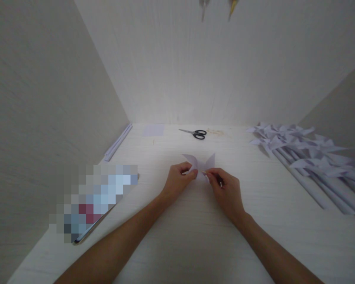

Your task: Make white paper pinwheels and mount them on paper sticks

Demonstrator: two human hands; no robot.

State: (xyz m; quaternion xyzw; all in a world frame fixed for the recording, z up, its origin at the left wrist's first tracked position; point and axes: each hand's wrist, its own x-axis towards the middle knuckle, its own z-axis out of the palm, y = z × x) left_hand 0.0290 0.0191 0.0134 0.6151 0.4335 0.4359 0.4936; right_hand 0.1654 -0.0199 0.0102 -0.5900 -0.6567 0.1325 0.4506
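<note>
- Paper [210,161] midway across the bench [183,236], corners curling up!
- Left hand [180,175] pinches its left side.
- Right hand [227,188] nips a thin stick [204,172] at the paper.
- Scissors [194,133] lie beyond, pinwheels [310,142] heaped off right.

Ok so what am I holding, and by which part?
Your left hand holds the pale paper by its left side. Your right hand seems to pinch a thin pale sliver; by which part is too small to tell.

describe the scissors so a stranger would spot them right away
On the white table, look to the far edge, by the wall. Right of the flat paper sheet lie scissors, blades pointing left, set apart by their black handles.
</note>
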